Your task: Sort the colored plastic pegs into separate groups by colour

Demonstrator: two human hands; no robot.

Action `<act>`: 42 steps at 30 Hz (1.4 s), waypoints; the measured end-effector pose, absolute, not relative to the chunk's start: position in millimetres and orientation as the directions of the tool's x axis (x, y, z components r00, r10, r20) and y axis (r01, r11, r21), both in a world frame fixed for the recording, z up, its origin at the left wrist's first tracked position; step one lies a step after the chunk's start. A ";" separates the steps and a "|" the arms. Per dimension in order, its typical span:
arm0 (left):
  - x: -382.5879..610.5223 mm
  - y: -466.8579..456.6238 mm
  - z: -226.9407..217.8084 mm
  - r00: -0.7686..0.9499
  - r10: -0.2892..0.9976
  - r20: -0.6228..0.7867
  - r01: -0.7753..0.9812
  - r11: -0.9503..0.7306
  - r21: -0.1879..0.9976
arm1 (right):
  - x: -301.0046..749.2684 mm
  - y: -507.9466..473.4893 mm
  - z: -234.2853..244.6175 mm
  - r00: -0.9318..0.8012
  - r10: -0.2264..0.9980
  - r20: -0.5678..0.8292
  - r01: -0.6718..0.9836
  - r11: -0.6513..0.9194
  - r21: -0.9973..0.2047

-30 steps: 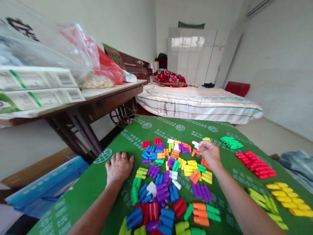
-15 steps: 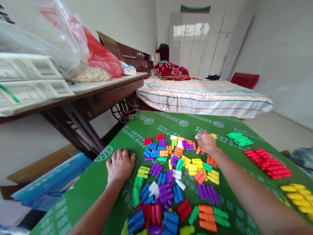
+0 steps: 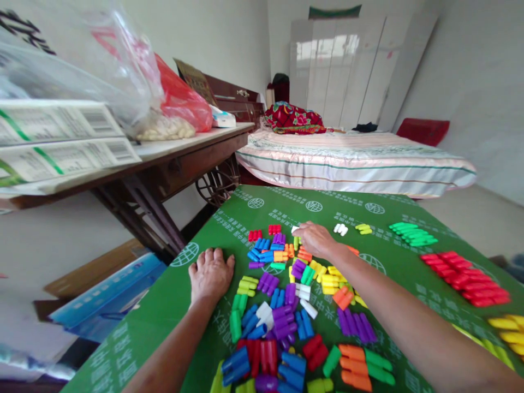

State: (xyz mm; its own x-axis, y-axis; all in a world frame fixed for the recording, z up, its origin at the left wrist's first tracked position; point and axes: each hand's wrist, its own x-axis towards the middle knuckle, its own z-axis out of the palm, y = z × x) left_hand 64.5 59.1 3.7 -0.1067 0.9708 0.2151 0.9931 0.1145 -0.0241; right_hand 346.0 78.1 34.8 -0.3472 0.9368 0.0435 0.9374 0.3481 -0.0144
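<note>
My left hand (image 3: 212, 275) lies flat on the green board (image 3: 221, 218), fingers spread, left of the loose plastic pieces and holding nothing. My right hand (image 3: 316, 239) reaches to the far side of the pile, its fingertips closed at a white plastic piece (image 3: 295, 229); the hand partly hides the grip. Around it lie short, rounded, bullet-shaped pieces, many joined in rows: red ones (image 3: 274, 229), purple ones (image 3: 268, 283), blue ones (image 3: 305, 325) and orange ones (image 3: 354, 367). A small white group (image 3: 340, 229) lies right of my right hand, beside a yellow-green group (image 3: 363, 228).
Along the board's right side are sorted groups: green (image 3: 412, 234), red (image 3: 465, 278) and yellow (image 3: 511, 330). A sewing-machine table (image 3: 184, 158) with boxes (image 3: 61, 158) and plastic bags (image 3: 184, 98) stands on the left. Behind the board is a bed (image 3: 352, 158).
My right hand has moved left, from beside the yellow-green group to the white piece at the pile's far edge. A white group now shows where it was. My left hand stays resting.
</note>
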 end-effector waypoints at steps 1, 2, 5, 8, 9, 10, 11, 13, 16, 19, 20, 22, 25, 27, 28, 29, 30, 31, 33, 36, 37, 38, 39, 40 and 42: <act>64.6 59.1 4.2 -0.105 0.972 0.212 0.993 0.113 -0.024 | 340.0 80.7 35.5 -0.369 0.929 0.024 0.929 0.369 0.002; 64.5 59.2 4.5 -0.103 0.972 0.209 0.994 0.111 -0.024 | 334.7 83.2 36.5 -0.384 0.923 0.004 0.923 0.384 0.018; 63.4 60.1 5.0 -0.106 0.974 0.202 0.993 0.113 -0.021 | 322.3 88.7 40.6 -0.403 0.914 -0.052 0.911 0.406 0.069; 62.3 61.8 5.4 -0.112 0.975 0.191 0.993 0.117 -0.012 | 313.7 91.3 45.6 -0.407 0.910 -0.086 0.904 0.414 0.109; 62.2 62.4 5.7 -0.113 0.976 0.188 0.993 0.117 -0.009 | 311.5 91.4 47.2 -0.407 0.909 -0.090 0.902 0.415 0.118; 62.2 62.9 6.1 -0.114 0.976 0.186 0.993 0.117 -0.006 | 309.8 91.2 48.7 -0.408 0.909 -0.091 0.901 0.417 0.124; 62.3 63.2 6.5 -0.114 0.976 0.185 0.993 0.117 -0.003 | 308.8 90.8 50.3 -0.410 0.908 -0.088 0.899 0.418 0.128; 62.5 63.4 7.4 -0.113 0.976 0.184 0.993 0.116 -0.003 | 309.8 89.6 53.7 -0.411 0.908 -0.077 0.899 0.418 0.130; 62.4 63.1 7.7 -0.104 0.977 0.188 0.994 0.108 -0.009 | 324.3 87.9 60.7 -0.377 0.924 -0.068 0.915 0.383 0.125; 62.2 63.2 6.7 -0.099 0.977 0.189 0.995 0.103 -0.012 | 359.7 84.7 68.3 -0.276 0.960 -0.056 0.951 0.281 0.129; 62.2 63.4 6.3 -0.099 0.977 0.189 0.995 0.103 -0.012 | 375.6 82.6 69.9 -0.230 0.971 -0.059 0.963 0.236 0.133; 62.5 63.7 5.7 -0.099 0.977 0.187 0.995 0.103 -0.013 | 410.2 76.7 70.3 -0.123 0.989 -0.082 0.980 0.134 0.145; 63.2 63.9 5.8 -0.100 0.977 0.191 0.995 0.104 -0.010 | 458.6 65.6 61.6 0.042 0.991 -0.129 0.986 -0.020 0.168; 63.6 63.6 6.4 -0.097 0.976 0.194 0.995 0.100 -0.005 | 482.4 59.1 50.7 0.125 0.981 -0.149 0.981 -0.100 0.168; 63.7 63.4 6.7 -0.096 0.976 0.195 0.995 0.098 -0.003 | 491.3 56.5 44.6 0.160 0.975 -0.153 0.977 -0.135 0.163; 63.9 63.2 7.1 -0.095 0.976 0.195 0.995 0.097 -0.001 | 498.2 54.5 38.6 0.190 0.970 -0.154 0.974 -0.166 0.155; 64.0 63.0 7.3 -0.095 0.976 0.196 0.995 0.097 0.000 | 503.4 53.0 33.0 0.213 0.965 -0.150 0.971 -0.192 0.144; 64.0 62.9 7.5 -0.096 0.976 0.196 0.995 0.098 0.001 | 507.4 51.9 27.9 0.229 0.963 -0.142 0.969 -0.212 0.130; 64.2 62.9 7.7 -0.099 0.976 0.196 0.995 0.101 0.001 | 512.3 50.8 20.2 0.250 0.961 -0.117 0.966 -0.239 0.101; 64.0 63.1 8.0 -0.103 0.976 0.194 0.994 0.105 0.002 | 515.1 51.0 14.0 0.264 0.961 -0.077 0.963 -0.259 0.069; 63.7 63.2 8.2 -0.104 0.976 0.193 0.994 0.106 0.003 | 515.1 51.7 12.9 0.260 0.963 -0.068 0.965 -0.256 0.061; 63.4 63.5 8.4 -0.104 0.976 0.193 0.995 0.104 0.005 | 514.6 52.7 12.1 0.249 0.967 -0.062 0.968 -0.246 0.053; 63.0 63.8 8.7 -0.104 0.976 0.192 0.995 0.104 0.009 | 513.5 54.2 11.3 0.232 0.971 -0.059 0.972 -0.230 0.045; 62.5 64.3 8.9 -0.104 0.976 0.190 0.995 0.103 0.014 | 512.1 55.9 10.6 0.213 0.975 -0.059 0.977 -0.211 0.038; 61.4 65.8 8.9 -0.102 0.978 0.182 0.995 0.099 0.026 | 508.6 60.0 9.0 0.181 0.982 -0.063 0.983 -0.179 0.027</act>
